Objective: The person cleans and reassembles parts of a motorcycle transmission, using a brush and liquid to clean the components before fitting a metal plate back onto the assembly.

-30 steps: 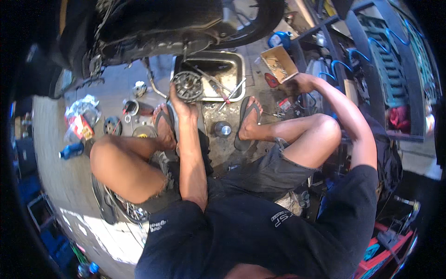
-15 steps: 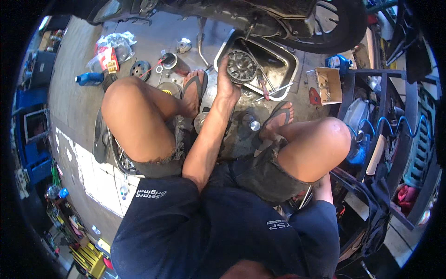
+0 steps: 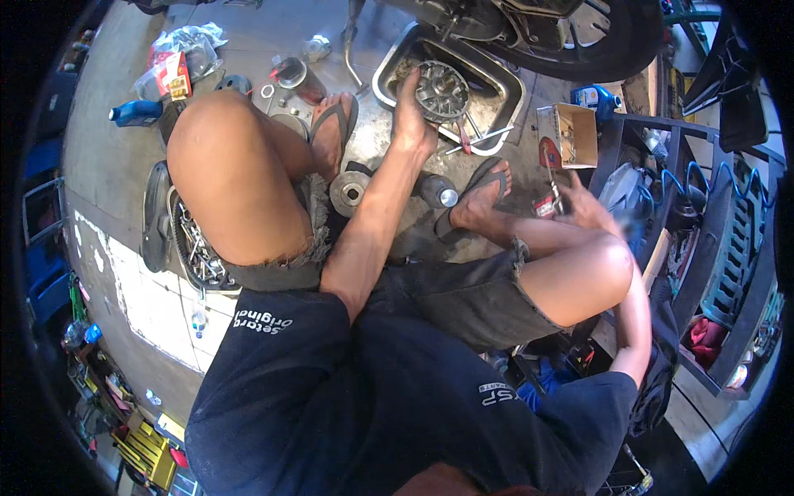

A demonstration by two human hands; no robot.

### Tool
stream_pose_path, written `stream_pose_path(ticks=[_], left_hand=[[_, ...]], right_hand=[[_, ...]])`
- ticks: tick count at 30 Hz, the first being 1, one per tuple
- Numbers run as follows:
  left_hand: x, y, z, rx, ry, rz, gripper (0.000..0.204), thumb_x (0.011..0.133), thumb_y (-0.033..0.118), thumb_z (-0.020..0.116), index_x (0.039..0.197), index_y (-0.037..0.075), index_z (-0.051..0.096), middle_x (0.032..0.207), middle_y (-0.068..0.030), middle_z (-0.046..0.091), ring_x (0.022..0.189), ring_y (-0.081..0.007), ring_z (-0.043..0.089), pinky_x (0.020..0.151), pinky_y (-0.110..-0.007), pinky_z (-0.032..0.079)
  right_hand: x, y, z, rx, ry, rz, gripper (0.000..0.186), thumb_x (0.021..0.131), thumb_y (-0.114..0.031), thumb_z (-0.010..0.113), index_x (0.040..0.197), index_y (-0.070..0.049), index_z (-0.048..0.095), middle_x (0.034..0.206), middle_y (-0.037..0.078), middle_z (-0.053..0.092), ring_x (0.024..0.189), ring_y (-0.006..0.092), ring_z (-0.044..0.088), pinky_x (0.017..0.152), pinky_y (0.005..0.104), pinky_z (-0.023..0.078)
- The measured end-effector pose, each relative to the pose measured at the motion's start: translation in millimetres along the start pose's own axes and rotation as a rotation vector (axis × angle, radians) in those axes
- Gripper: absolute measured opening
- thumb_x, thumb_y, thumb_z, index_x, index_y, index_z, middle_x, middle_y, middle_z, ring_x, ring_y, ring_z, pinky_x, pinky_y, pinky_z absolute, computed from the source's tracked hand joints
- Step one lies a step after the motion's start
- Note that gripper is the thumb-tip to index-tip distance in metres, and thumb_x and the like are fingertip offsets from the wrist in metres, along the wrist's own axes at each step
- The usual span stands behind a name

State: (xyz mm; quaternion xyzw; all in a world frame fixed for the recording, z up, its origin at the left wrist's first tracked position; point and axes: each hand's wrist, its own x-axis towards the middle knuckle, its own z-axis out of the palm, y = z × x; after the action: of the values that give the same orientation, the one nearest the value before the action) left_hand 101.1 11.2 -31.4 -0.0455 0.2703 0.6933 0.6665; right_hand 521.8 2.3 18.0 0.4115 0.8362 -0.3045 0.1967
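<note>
My left hand (image 3: 411,126) grips a round, ribbed metal part (image 3: 442,91) by its left edge, its ribbed face up. Behind that part, a metal tray (image 3: 514,116) with a light rim lies on the floor. A red-handled tool (image 3: 465,139) and a thin silver rod (image 3: 488,138) rest at its near rim. Beyond my right knee, my right hand (image 3: 584,205) has its fingers closed around a slim metal tool (image 3: 555,180); blur hides the tool's exact kind. Close to those fingers is a small red-and-white piece (image 3: 543,207). A flat red object (image 3: 549,152) shows beside the tool's far end.
A motorcycle wheel (image 3: 591,45) overhangs the tray. An open cardboard box (image 3: 576,132) and a blue bottle (image 3: 597,99) stand at right, by a dark metal frame (image 3: 703,128). Between my feet are a can (image 3: 438,192) and a metal disc (image 3: 351,192). Loose tools fill a tray (image 3: 198,256) at left.
My right hand has come out from beneath my right knee, forward to the floor near the box, with a slim tool in it. My left hand still holds the round part; the whole view has shifted slightly.
</note>
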Motion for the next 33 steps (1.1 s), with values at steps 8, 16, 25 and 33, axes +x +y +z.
stream_pose_path(ticks=[8,16,25,33], left_hand=[[-8,11,7,0.015,0.025,0.005,0.042,0.105,0.042,0.047,0.13,0.009,0.057,0.12,-0.01,0.068,0.114,-0.0261,0.064,0.105,-0.046,0.047],[-11,23,9,-0.036,0.058,0.019,0.042,0.105,0.042,0.045,0.13,0.01,0.058,0.12,-0.0092,0.068,0.112,-0.025,0.065,0.101,-0.045,0.051],[-22,10,15,-0.032,0.074,-0.006,0.041,0.101,0.042,0.055,0.125,0.009,0.059,0.113,-0.0082,0.071,0.102,-0.0217,0.069,0.088,-0.041,0.057],[-22,-21,4,-0.081,-0.009,-0.175,0.041,0.099,0.044,0.056,0.122,0.01,0.06,0.113,-0.0085,0.071,0.099,-0.0212,0.071,0.082,-0.038,0.06]], right_hand=[[8,-83,-109,-0.05,-0.45,0.381,0.079,0.092,-0.049,0.051,0.157,-0.01,0.032,0.133,0.033,0.057,0.123,0.0443,0.059,0.108,0.0464,0.045],[4,-110,-66,-0.099,-0.095,0.321,0.051,0.095,-0.043,0.056,0.129,-0.006,0.067,0.114,0.029,0.067,0.106,0.0432,0.066,0.097,0.0468,0.051],[5,-227,-107,0.212,0.009,0.107,0.037,0.088,-0.024,0.065,0.117,-0.004,0.073,0.109,0.026,0.071,0.101,0.0381,0.071,0.091,0.0423,0.055],[20,-299,-106,0.353,-0.007,0.06,0.038,0.092,-0.037,0.066,0.112,-0.005,0.075,0.099,0.024,0.072,0.085,0.0419,0.071,0.085,0.0479,0.056]])
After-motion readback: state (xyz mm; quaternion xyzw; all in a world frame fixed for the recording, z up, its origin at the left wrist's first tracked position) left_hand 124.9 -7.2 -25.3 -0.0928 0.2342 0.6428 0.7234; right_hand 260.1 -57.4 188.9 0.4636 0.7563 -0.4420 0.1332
